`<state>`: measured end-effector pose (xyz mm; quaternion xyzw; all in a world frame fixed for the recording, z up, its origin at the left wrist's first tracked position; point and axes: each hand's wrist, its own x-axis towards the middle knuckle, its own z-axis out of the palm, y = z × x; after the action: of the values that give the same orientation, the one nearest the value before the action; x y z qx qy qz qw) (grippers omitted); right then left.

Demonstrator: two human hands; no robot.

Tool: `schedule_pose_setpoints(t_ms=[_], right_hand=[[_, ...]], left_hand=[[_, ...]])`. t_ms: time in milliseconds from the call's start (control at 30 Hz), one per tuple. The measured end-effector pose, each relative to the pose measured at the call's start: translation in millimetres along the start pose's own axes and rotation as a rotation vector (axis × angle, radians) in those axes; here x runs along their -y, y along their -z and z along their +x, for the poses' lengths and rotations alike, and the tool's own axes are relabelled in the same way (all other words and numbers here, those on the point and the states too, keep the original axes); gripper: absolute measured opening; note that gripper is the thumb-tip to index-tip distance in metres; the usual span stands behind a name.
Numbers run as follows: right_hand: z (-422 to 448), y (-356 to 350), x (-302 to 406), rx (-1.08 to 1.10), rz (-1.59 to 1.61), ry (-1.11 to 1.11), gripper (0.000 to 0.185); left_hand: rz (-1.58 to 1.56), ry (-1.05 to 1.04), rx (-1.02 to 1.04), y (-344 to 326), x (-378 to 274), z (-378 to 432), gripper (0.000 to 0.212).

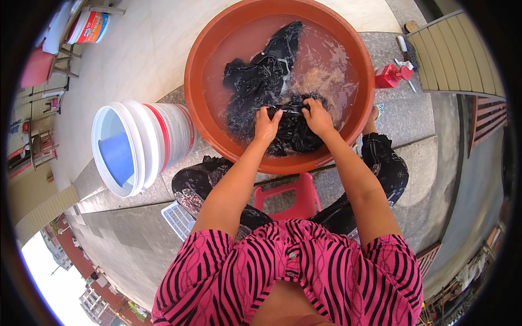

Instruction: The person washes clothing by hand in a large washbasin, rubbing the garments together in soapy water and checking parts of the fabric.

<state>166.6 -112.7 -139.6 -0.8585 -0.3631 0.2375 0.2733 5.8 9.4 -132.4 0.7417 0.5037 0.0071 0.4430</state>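
Before me stands a large orange-brown plastic basin point(198, 104) of cloudy water. A wet black garment point(261, 77) lies partly under the surface, with a pale cord or trim on it. At the basin's near side my left hand point(267, 125) grips one edge of the bunched black cloth point(291, 130). My right hand point(317, 116) grips the same cloth a short way to the right. A stretch of it spans the gap between them. Whether this cloth and the garment farther off are one piece, I cannot tell. Pale tan fabric or froth point(322, 81) shows in the water at the right.
To the left, a white bucket point(140, 118) holds a blue plastic container point(116, 157). A red pump bottle point(391, 76) and a scrub brush point(402, 44) are right of the basin. A pink plastic stool point(285, 195) is beneath me. A light-blue plastic basket point(179, 220) sits by my left leg.
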Motion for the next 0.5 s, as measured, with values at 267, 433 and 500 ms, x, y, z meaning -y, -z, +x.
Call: schedule_pose_setpoints(t_ms=[267,433,500], right_hand=[[9.9,42.1,17.8,0.032,0.054,0.14,0.024],[6.3,100.4,112.0,0.062,0.341,0.579,0.027],[14.8,116.6,118.5,-0.054,0.565,0.526,0.031]], left_hand=[[-0.221,-0.313,-0.036,14.6,4.5,20.5,0.04],[-0.369,-0.578,0.161,41.9,-92.0,1.4,0.039],[-0.503,-0.319,0.229,67.6,-106.8,5.5,0.019]])
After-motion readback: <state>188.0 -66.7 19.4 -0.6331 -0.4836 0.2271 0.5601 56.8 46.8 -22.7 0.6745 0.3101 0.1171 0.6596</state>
